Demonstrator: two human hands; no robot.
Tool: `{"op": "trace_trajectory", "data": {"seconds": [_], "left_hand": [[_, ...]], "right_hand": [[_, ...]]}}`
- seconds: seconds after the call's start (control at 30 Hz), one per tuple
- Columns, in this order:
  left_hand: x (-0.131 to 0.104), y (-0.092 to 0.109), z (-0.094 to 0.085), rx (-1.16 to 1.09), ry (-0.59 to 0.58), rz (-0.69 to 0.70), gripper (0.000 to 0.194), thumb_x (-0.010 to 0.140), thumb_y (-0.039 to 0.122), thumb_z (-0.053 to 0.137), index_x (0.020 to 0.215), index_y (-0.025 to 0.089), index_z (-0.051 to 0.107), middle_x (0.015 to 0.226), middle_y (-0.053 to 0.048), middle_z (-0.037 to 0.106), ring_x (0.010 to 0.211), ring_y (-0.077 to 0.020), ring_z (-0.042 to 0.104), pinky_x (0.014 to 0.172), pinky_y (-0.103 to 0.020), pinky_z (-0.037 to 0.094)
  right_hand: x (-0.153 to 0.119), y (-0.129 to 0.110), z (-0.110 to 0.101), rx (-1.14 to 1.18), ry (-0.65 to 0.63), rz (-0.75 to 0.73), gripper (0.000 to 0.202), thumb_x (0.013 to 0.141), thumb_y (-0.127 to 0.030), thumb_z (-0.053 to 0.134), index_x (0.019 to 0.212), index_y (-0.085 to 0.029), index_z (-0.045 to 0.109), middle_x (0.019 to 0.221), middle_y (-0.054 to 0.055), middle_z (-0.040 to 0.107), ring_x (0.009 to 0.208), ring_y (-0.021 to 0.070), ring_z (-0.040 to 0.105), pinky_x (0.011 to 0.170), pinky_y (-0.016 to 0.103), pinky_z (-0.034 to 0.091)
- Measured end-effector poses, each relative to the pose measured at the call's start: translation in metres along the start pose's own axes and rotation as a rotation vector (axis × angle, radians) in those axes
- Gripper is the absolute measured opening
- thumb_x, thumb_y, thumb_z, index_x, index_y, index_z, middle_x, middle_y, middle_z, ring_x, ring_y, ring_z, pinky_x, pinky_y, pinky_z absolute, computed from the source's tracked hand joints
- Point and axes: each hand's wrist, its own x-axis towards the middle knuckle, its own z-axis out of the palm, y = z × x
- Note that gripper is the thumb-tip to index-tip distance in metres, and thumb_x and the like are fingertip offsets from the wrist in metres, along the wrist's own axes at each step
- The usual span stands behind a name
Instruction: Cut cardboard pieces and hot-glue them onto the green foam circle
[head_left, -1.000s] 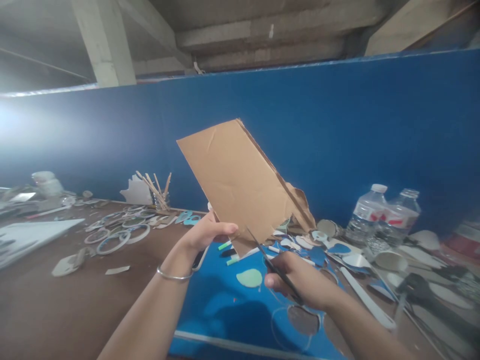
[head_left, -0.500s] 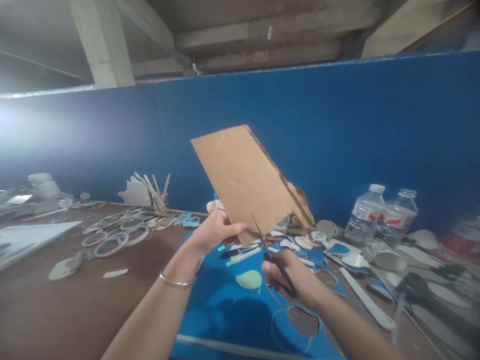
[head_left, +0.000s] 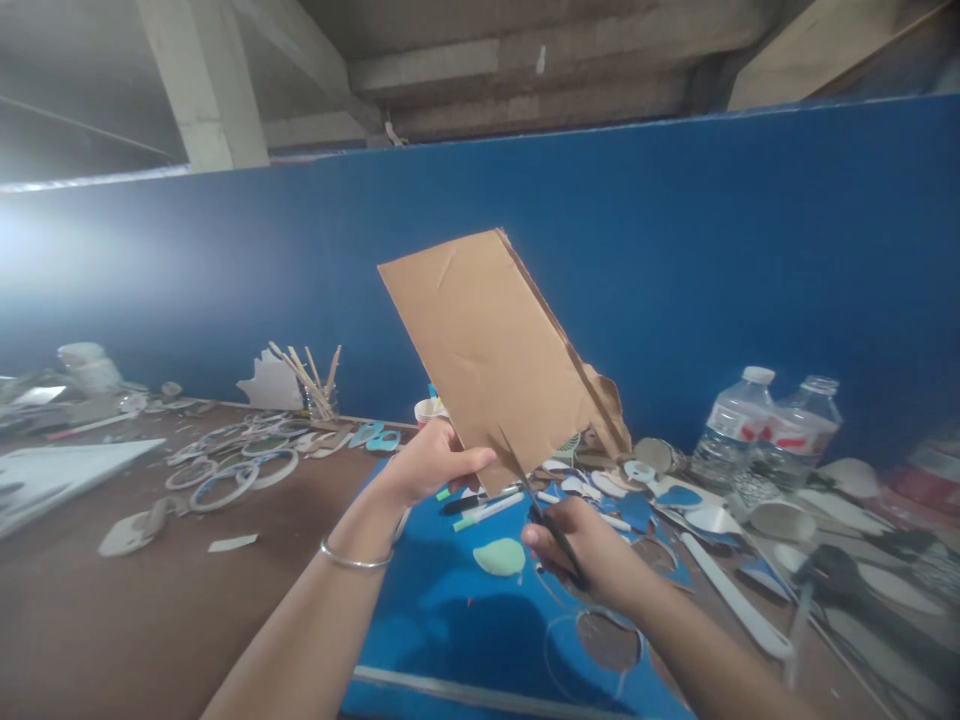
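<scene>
A tan cardboard sheet [head_left: 487, 340] is held up over the table, tilted, with a torn, ragged strip along its lower right side. My left hand [head_left: 431, 465] pinches its lower left edge, thumb on the near face. In my right hand [head_left: 581, 550] are dark-handled scissors [head_left: 534, 495]; their blades reach the sheet's lower edge, just right of my left thumb. A blue sheet [head_left: 442, 630] lies beneath, with a pale green leaf-shaped cutout [head_left: 499, 557] on it. Pens [head_left: 487, 510] rest behind the cutout.
Rings [head_left: 236, 487] and cut pieces lie at left, near a jar of wooden sticks [head_left: 321, 400]. Plastic bottles [head_left: 731, 425] stand at right, among scattered scraps [head_left: 679, 498] and a white strip [head_left: 731, 595]. A blue partition [head_left: 675, 250] rises behind the table.
The cardboard's top edge has risen slightly in view. The scissor blades have moved slightly along its lower edge and look closer together. Both hands keep their holds.
</scene>
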Motion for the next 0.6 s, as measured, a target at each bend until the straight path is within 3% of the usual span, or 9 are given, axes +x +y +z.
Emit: {"op": "trace_trajectory", "data": {"seconds": [0.2,0.33,0.47,0.6], "left_hand": [[-0.001,0.0,0.006,-0.001,-0.036,-0.037,0.016,0.069,0.026,0.058,0.061,0.013,0.063,0.042,0.0,0.053,0.035,-0.0079,0.041,0.034,-0.018,0.028],[0.0,0.001,0.004,0.004,-0.024,-0.031,0.018,0.068,0.024,0.059,0.054,0.014,0.06,0.044,-0.001,0.056,0.035,-0.0079,0.042,0.034,-0.018,0.029],[-0.001,0.003,0.004,-0.013,-0.024,0.005,0.017,0.069,0.022,0.059,0.055,0.013,0.058,0.044,-0.001,0.055,0.035,-0.0075,0.042,0.034,-0.018,0.029],[-0.001,0.004,0.009,-0.075,-0.119,-0.009,0.012,0.069,0.022,0.059,0.061,0.013,0.057,0.042,0.002,0.051,0.034,-0.0072,0.04,0.033,-0.018,0.028]], "right_hand": [[-0.003,-0.006,-0.005,0.085,-0.047,-0.063,0.05,0.071,-0.063,0.048,0.055,-0.015,0.046,0.044,-0.005,0.036,0.041,0.0065,0.033,0.039,0.02,0.021],[0.001,0.003,-0.003,0.063,-0.004,0.005,0.047,0.07,-0.056,0.054,0.051,-0.017,0.038,0.04,-0.007,0.03,0.037,0.0052,0.027,0.037,0.021,0.015],[0.003,0.006,-0.003,0.068,0.012,0.068,0.048,0.069,-0.056,0.056,0.048,-0.018,0.036,0.037,-0.006,0.034,0.035,0.0056,0.03,0.036,0.021,0.017],[0.0,0.002,-0.006,0.066,-0.029,-0.025,0.05,0.069,-0.062,0.05,0.052,-0.016,0.045,0.042,-0.004,0.04,0.037,0.0071,0.035,0.037,0.021,0.02]]}}
